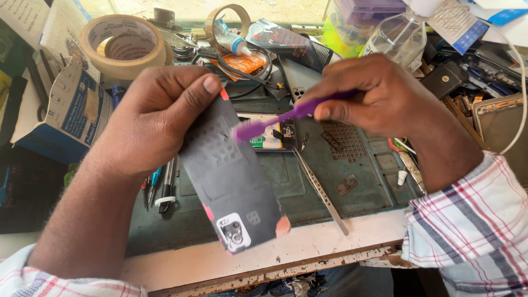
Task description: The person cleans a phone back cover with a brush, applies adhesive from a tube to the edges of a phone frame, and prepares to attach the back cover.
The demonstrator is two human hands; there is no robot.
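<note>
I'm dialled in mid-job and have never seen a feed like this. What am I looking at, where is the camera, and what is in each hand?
There is no machine here: a person works with two bare hands, filmed by one camera worn on the head and looking down. The left hand holds a dark phone back panel, camera cut-out at the lower end. The right hand holds a purple brush whose tip is at the panel. Below lie a green work mat with metal tweezers; rolls of tape stand behind.
</note>
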